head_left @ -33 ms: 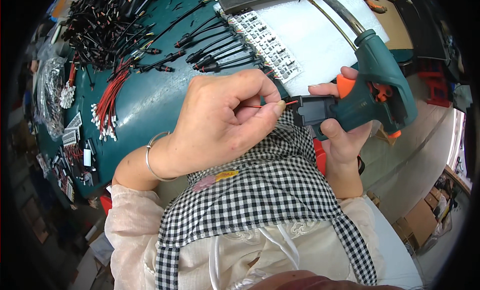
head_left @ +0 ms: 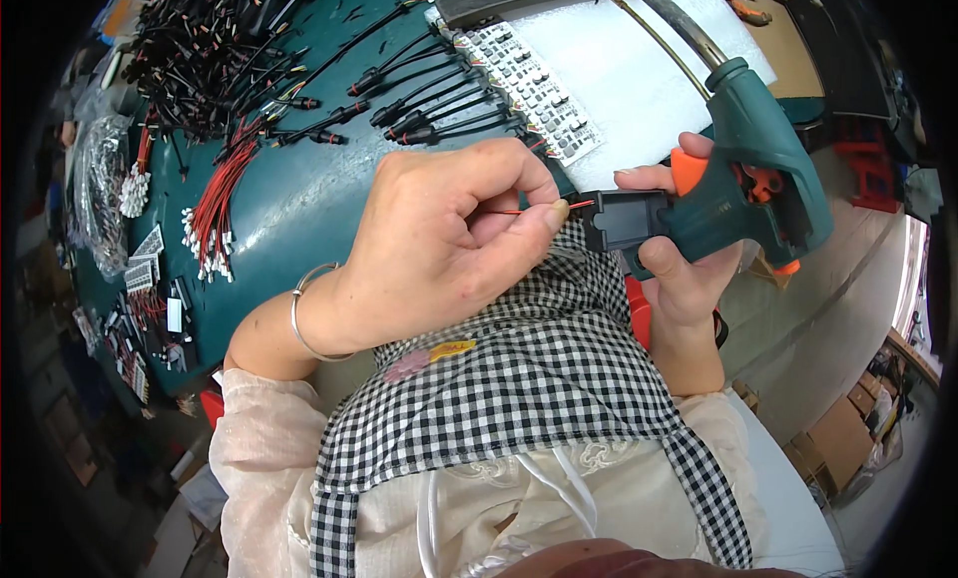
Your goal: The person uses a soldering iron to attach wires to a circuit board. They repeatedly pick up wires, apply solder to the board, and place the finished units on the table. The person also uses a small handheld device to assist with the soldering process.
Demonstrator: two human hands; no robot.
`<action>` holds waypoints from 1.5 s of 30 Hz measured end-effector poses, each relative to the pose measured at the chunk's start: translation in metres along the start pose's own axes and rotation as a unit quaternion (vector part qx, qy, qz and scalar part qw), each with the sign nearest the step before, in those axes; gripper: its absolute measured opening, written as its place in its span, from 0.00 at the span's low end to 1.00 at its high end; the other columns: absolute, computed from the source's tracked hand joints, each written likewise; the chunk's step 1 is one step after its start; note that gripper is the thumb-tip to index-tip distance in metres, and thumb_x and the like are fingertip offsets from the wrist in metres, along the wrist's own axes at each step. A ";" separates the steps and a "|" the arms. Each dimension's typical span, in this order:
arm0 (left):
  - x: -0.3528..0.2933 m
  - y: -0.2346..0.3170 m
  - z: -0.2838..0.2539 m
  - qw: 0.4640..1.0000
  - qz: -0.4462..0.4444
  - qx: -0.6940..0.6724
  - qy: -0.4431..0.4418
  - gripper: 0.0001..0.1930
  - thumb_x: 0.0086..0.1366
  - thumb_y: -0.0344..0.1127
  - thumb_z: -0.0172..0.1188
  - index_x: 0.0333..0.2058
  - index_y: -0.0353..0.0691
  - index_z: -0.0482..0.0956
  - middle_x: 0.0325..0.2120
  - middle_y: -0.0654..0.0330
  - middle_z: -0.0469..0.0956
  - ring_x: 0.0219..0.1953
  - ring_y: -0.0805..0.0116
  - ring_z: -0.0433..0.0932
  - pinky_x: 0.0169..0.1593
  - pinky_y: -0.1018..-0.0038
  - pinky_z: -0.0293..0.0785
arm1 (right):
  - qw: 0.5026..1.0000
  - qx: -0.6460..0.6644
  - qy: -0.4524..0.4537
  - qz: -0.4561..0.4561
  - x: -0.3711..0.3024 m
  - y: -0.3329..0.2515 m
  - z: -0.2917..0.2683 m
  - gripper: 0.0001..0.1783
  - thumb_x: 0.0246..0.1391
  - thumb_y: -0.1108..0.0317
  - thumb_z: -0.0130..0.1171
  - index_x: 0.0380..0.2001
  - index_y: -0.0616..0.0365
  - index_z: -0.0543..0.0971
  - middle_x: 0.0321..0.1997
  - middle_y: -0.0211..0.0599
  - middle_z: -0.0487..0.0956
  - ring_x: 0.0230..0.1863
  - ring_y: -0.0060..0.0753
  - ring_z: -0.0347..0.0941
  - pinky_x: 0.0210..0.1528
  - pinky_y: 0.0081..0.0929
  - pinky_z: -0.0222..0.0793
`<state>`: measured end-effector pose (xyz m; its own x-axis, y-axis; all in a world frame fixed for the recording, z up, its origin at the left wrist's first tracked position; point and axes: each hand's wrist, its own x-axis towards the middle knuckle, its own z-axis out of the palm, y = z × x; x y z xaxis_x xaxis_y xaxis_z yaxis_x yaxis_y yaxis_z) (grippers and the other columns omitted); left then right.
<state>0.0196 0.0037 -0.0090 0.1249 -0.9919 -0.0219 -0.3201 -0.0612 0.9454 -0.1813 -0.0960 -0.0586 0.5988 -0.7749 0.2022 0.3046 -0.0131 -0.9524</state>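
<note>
My left hand (head_left: 454, 234) pinches a thin red wire (head_left: 582, 206) between thumb and index finger. The wire's end reaches the edge of a black plastic housing (head_left: 629, 222), a small open box. My right hand (head_left: 689, 279) holds that housing, with the thumb on the near side and fingers on the far side. Against the housing's right end is a dark green gun-shaped tool (head_left: 743, 169) with orange parts. It covers much of my right palm, and I cannot tell whether the hand grips it too.
Beyond my hands, a strip of white circuit boards (head_left: 539, 94) with black cables lies partly on a white foam sheet (head_left: 639, 79). On the green table (head_left: 299, 194) are red wires with white connectors (head_left: 215, 229), a heap of black cables (head_left: 200, 59) and orange-handled pliers (head_left: 746, 6).
</note>
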 end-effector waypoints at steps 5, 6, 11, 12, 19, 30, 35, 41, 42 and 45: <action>0.002 0.002 0.000 1.000 -0.013 -0.022 -0.008 0.02 0.61 0.24 0.59 0.29 0.34 0.75 0.16 0.74 0.68 0.19 0.88 0.60 0.22 0.86 0.54 | 0.999 -0.021 -0.010 -0.026 0.001 0.003 -0.004 0.44 0.44 0.68 0.72 0.59 0.72 0.58 0.51 0.53 0.71 0.46 0.45 0.78 0.43 0.32 0.80; 0.003 0.002 0.000 0.999 -0.016 -0.033 -0.006 0.02 0.62 0.24 0.58 0.30 0.34 0.75 0.16 0.74 0.67 0.19 0.88 0.59 0.22 0.86 0.54 | 0.999 -0.027 -0.009 -0.033 0.002 0.002 -0.004 0.44 0.44 0.68 0.72 0.58 0.73 0.58 0.52 0.52 0.70 0.46 0.45 0.78 0.43 0.33 0.80; 0.003 -0.006 0.006 0.995 -0.049 -0.083 -0.015 0.02 0.63 0.25 0.57 0.32 0.34 0.74 0.18 0.75 0.66 0.21 0.88 0.58 0.24 0.87 0.52 | 0.998 -0.040 -0.018 -0.053 0.005 0.002 -0.006 0.44 0.43 0.70 0.73 0.58 0.73 0.58 0.54 0.50 0.69 0.47 0.46 0.78 0.43 0.33 0.81; 0.002 -0.007 0.007 0.995 -0.053 -0.082 -0.020 0.02 0.63 0.25 0.57 0.32 0.34 0.74 0.19 0.75 0.66 0.21 0.88 0.58 0.25 0.87 0.52 | 0.997 -0.046 -0.019 -0.061 0.005 0.002 -0.007 0.44 0.42 0.70 0.73 0.58 0.73 0.58 0.54 0.49 0.69 0.47 0.46 0.78 0.43 0.33 0.81; 0.003 -0.006 0.010 0.990 -0.064 -0.121 -0.019 0.02 0.63 0.25 0.57 0.32 0.34 0.73 0.19 0.75 0.65 0.21 0.88 0.58 0.25 0.87 0.52 | 0.998 -0.053 0.015 -0.038 0.003 0.000 -0.005 0.45 0.40 0.66 0.74 0.58 0.72 0.60 0.48 0.50 0.75 0.44 0.40 0.77 0.43 0.29 0.78; 0.004 -0.002 0.011 0.987 -0.080 -0.135 -0.032 0.02 0.63 0.25 0.56 0.31 0.34 0.73 0.19 0.75 0.64 0.21 0.88 0.57 0.25 0.87 0.52 | 0.992 -0.121 0.027 -0.038 0.005 -0.007 -0.001 0.47 0.38 0.55 0.75 0.55 0.70 0.62 0.39 0.48 0.80 0.40 0.28 0.75 0.41 0.21 0.71; 0.004 -0.004 0.006 0.978 -0.084 -0.180 -0.064 0.02 0.64 0.26 0.56 0.33 0.34 0.74 0.21 0.74 0.68 0.23 0.89 0.60 0.27 0.88 0.54 | 0.994 -0.093 -0.017 -0.055 0.005 -0.003 -0.011 0.45 0.39 0.65 0.74 0.57 0.72 0.61 0.51 0.48 0.73 0.44 0.38 0.76 0.44 0.28 0.75; 0.008 -0.009 0.007 0.977 -0.073 -0.187 -0.076 0.07 0.64 0.27 0.56 0.40 0.33 0.72 0.24 0.72 0.70 0.24 0.88 0.62 0.28 0.88 0.57 | 0.997 -0.077 -0.004 -0.018 0.005 -0.009 -0.004 0.47 0.38 0.60 0.75 0.57 0.72 0.62 0.44 0.49 0.77 0.40 0.33 0.77 0.42 0.24 0.75; 0.008 -0.012 0.010 0.975 -0.067 -0.198 -0.073 0.10 0.64 0.28 0.56 0.42 0.33 0.71 0.24 0.72 0.69 0.24 0.87 0.62 0.28 0.88 0.58 | 0.997 -0.076 0.020 0.004 0.006 -0.012 0.002 0.49 0.37 0.54 0.77 0.56 0.70 0.62 0.37 0.49 0.81 0.37 0.27 0.77 0.39 0.19 0.74; 0.008 -0.014 0.018 0.928 -0.066 -0.363 -0.052 0.12 0.65 0.29 0.55 0.45 0.35 0.67 0.19 0.71 0.65 0.23 0.85 0.63 0.24 0.85 0.57 | 0.999 -0.029 0.013 0.036 0.003 -0.007 0.006 0.49 0.37 0.58 0.77 0.57 0.71 0.61 0.42 0.51 0.80 0.41 0.32 0.78 0.41 0.22 0.75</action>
<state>0.0084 -0.0051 -0.0286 0.0151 -0.9886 -0.1497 0.4126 -0.1302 0.9015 -0.1779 -0.0944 -0.0497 0.5983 -0.7911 0.1276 0.2169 0.0066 -0.9762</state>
